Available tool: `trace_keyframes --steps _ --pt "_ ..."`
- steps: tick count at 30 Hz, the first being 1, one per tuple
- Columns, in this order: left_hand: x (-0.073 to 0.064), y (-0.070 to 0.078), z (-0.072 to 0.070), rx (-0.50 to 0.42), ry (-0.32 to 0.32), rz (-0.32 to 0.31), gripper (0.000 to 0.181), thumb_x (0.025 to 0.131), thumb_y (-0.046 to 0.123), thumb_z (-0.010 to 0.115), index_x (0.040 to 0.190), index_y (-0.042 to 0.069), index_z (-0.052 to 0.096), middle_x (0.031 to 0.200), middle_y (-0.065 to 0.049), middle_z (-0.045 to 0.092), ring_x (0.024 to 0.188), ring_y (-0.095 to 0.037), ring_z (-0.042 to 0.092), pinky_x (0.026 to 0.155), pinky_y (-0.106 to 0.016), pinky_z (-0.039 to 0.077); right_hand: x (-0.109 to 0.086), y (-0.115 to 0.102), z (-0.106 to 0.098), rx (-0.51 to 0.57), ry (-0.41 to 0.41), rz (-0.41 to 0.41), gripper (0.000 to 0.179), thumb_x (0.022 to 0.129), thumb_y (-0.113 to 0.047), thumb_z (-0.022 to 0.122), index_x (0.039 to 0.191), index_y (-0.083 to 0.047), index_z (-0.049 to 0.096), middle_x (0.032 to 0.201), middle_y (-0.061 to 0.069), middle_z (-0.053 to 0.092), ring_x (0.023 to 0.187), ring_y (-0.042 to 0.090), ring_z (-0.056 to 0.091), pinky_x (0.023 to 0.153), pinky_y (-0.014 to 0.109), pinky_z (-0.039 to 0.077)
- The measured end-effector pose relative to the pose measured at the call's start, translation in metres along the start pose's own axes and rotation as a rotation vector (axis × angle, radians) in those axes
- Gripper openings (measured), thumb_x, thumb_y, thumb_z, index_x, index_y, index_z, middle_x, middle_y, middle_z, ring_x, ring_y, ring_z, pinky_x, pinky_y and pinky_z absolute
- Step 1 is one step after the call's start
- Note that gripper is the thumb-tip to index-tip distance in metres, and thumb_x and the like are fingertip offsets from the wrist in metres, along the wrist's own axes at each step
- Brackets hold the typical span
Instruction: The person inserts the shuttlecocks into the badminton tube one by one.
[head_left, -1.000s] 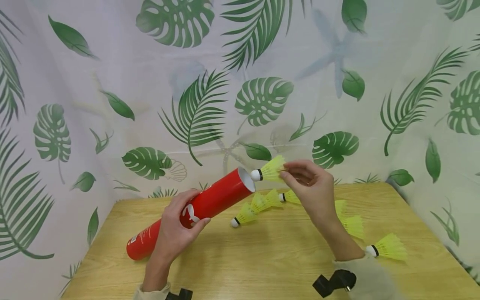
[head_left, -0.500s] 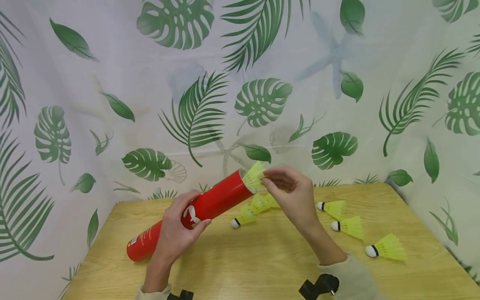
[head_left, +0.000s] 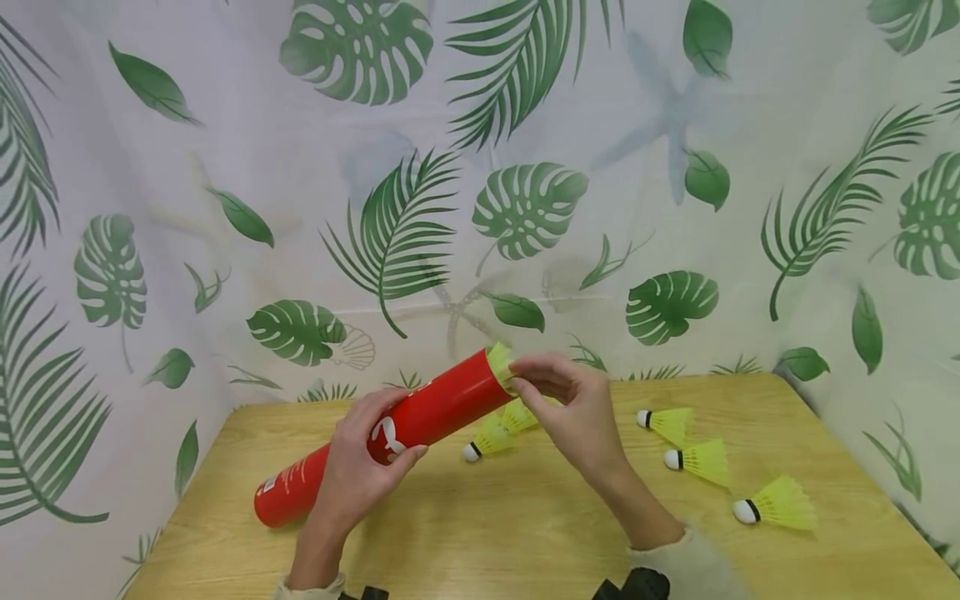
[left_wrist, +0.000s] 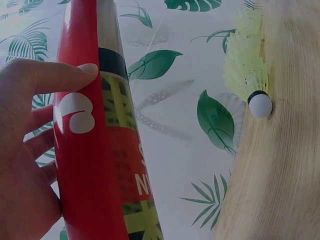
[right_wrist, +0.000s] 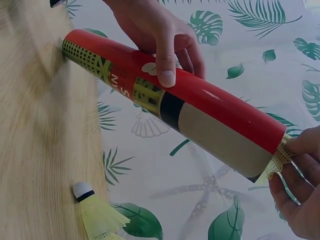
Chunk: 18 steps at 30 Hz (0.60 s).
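My left hand grips a long red shuttlecock tube around its middle. The tube slants, its lower end at the table on the left and its mouth raised to the right. At that mouth, my right hand pinches the skirt of a yellow shuttlecock. Most of this shuttlecock is inside the tube; only the skirt's rim sticks out, and its cork is hidden. The left wrist view shows the left thumb lying across the tube, which has a black, yellow and white printed side.
Behind the right hand, overlapping yellow shuttlecocks lie in a row on the wooden table. To the right lie three separate ones: a far one, a middle one and a near one. A leaf-patterned cloth hangs behind.
The right hand has moved left and slightly down, sliding the shuttlecock cork-first from outside the mouth into the tube. The left hand and tube have stayed nearly still.
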<state>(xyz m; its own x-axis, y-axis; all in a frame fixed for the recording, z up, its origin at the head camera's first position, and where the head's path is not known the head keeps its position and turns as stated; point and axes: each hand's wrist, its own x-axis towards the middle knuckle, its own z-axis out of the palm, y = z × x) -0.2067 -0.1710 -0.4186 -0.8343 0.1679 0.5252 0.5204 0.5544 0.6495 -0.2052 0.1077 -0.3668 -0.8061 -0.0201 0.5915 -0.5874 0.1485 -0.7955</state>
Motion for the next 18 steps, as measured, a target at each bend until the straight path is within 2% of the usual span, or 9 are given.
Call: trace_keyframes --steps 6,11,18 --pt "-0.0008 -0.0010 -0.0005 0.013 -0.003 0.010 0.071 0.077 0.018 0.091 0.140 0.025 0.059 0.136 0.005 0.060 0.123 -0.020 0.056 0.090 -0.052 0.055 -0.0029 -0.0015 0.0056 -0.036 -0.010 0.006 0.017 0.090 0.000 0.077 0.106 -0.003 0.077 0.104 0.005 0.077 0.096 0.016 0.075 0.088 0.027 0.057" --pt "-0.0002 0.0000 -0.0020 0.007 0.014 0.017 0.072 0.075 0.015 0.092 0.139 0.024 0.060 0.136 0.007 0.061 0.122 -0.020 0.056 0.091 -0.053 0.055 -0.0025 -0.0016 0.0074 -0.013 -0.039 0.015 0.018 0.092 0.000 0.075 0.109 -0.002 0.076 0.107 0.006 0.077 0.098 0.017 0.074 0.089 0.028 0.056" --pt "-0.0002 -0.0001 0.0007 -0.002 0.000 0.017 0.071 0.077 0.017 0.091 0.140 0.025 0.060 0.137 0.007 0.060 0.123 -0.019 0.055 0.091 -0.050 0.055 -0.0047 -0.0009 0.0073 0.008 -0.078 0.020 0.020 0.094 0.002 0.071 0.113 0.000 0.075 0.110 0.009 0.076 0.100 0.020 0.074 0.089 0.027 0.056"
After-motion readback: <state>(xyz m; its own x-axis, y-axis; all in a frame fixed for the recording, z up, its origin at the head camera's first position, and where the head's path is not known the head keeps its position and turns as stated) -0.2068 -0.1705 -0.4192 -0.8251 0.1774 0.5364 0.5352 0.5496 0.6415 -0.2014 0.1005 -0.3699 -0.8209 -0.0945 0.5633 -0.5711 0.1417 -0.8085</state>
